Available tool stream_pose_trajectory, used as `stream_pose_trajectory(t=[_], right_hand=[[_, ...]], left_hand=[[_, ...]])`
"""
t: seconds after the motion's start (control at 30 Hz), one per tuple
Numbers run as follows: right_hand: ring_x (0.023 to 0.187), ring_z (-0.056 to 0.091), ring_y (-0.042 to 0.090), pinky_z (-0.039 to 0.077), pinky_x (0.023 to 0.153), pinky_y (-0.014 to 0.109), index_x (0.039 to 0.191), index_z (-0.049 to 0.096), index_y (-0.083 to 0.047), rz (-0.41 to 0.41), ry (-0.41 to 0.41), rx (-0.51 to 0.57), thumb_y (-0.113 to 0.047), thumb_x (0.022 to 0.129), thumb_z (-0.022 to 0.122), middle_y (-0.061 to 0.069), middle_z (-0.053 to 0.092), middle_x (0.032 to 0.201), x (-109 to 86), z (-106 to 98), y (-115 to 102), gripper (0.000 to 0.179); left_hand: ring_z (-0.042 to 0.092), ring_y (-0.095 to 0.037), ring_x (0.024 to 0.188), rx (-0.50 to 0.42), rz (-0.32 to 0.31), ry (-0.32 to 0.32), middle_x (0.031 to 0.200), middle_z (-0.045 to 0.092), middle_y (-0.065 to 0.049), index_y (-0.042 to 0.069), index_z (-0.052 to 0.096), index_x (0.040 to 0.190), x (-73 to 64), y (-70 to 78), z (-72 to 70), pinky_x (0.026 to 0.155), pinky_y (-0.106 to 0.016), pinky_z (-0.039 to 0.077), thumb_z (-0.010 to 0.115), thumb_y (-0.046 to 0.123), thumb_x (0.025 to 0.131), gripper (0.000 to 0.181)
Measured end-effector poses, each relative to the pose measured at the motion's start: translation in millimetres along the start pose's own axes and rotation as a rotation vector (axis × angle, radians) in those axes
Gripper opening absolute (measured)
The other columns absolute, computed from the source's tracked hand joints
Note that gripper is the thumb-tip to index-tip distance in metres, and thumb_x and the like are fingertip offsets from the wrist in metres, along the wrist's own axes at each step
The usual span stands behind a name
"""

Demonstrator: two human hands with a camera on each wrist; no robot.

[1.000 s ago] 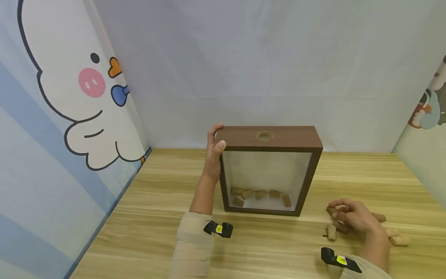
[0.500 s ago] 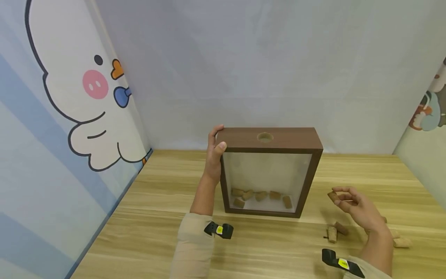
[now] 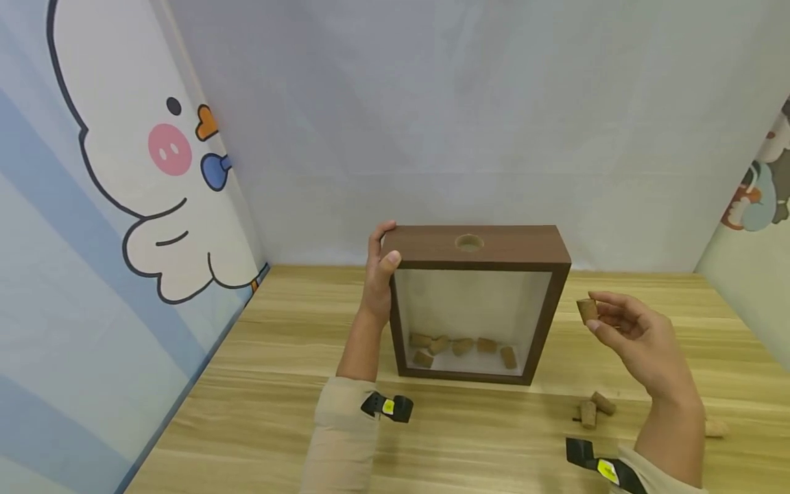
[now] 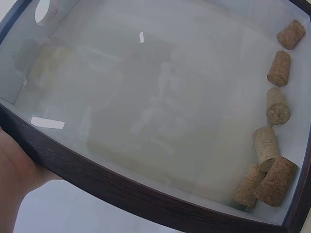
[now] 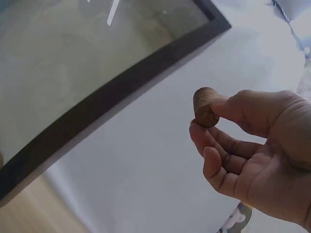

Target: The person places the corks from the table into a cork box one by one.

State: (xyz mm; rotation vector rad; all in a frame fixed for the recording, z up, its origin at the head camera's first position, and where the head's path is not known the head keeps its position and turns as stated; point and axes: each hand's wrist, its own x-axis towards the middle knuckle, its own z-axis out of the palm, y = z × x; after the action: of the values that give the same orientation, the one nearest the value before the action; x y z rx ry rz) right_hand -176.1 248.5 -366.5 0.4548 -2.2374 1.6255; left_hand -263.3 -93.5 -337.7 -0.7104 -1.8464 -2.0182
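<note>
**Pale wood-grain counter (image 3: 247,425), grey-white cloth backdrop (image 3: 481,123)**

My left hand (image 3: 378,288) grips the upright brown wood-framed, clear-fronted box (image 3: 524,248) at its upper left corner. My right hand (image 3: 642,339) pinches a tan tapered cork (image 3: 587,311), raised near the box's right side. Six more corks (image 3: 462,346) lie inside.

A brown box (image 3: 518,241), clear-fronted with 1 round top hole (image 3: 470,243), stands upright on the counter (image 3: 296,377), gripped by the left hand (image 3: 378,285). Inside, 6 tan corks (image 3: 486,345) lie along the bottom. The right hand (image 3: 644,339) pinches 1 tapered cork (image 3: 586,311) midair beside the box, and loose corks (image 3: 588,415) lie on the counter.
</note>
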Motion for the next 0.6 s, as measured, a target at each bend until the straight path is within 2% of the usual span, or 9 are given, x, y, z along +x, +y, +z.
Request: stream_pose_trajectory(t=[0.1,0.17,0.33,0.5,0.6], right_hand=[[0.089,0.057,0.010,0.046,0.072,0.015,0.118,0.055,0.007,-0.113,0.038,0.146,0.017,0.082,0.058,0.003,0.060,0.099,5.6,4,-19,0.037],[0.087,0.059,0.012,0.047,0.070,0.016,0.114,0.055,0.011,-0.176,0.055,0.258,0.022,0.079,0.057,0.007,0.061,0.098,8.4,6,-32,0.037],[0.081,0.059,0.017,0.048,0.066,0.017,0.106,0.054,0.015,-0.288,0.104,0.427,0.030,0.072,0.055,0.012,0.062,0.092,16.3,12,-64,0.037],[0.081,0.061,0.021,0.049,0.066,0.021,0.111,0.050,0.021,-0.332,0.097,0.549,0.032,0.071,0.054,0.017,0.061,0.093,29.7,22,-90,0.042],[0.082,0.063,0.021,0.050,0.068,0.022,0.112,0.054,0.018,-0.305,0.056,0.565,0.029,0.072,0.057,0.016,0.062,0.095,40.7,29,-102,0.042]], left_hand=[[0.004,-0.028,0.135,-0.005,0.002,0.006,0.149,0.008,-0.017,-0.002,0.023,0.136,-3.0,10.6,3.4,0.101,-0.055,0.007,0.050,0.066,0.077,0.093],[0.004,-0.028,0.135,-0.004,0.002,0.007,0.148,0.008,-0.017,-0.002,0.023,0.136,-3.3,12.0,4.3,0.102,-0.055,0.007,0.050,0.062,0.078,0.090],[0.004,-0.027,0.135,-0.001,-0.002,0.009,0.149,0.007,-0.014,0.001,0.023,0.138,1.5,-4.1,0.7,0.101,-0.055,0.006,0.051,0.066,0.077,0.093],[0.003,-0.022,0.136,0.000,0.005,0.011,0.150,0.009,-0.007,0.008,0.026,0.138,2.8,-13.4,-2.0,0.101,-0.055,0.006,0.051,0.073,0.074,0.094],[0.005,-0.020,0.135,0.003,0.002,0.021,0.149,0.011,-0.003,0.011,0.027,0.138,2.5,-15.2,-2.1,0.101,-0.055,0.007,0.051,0.074,0.074,0.094]])
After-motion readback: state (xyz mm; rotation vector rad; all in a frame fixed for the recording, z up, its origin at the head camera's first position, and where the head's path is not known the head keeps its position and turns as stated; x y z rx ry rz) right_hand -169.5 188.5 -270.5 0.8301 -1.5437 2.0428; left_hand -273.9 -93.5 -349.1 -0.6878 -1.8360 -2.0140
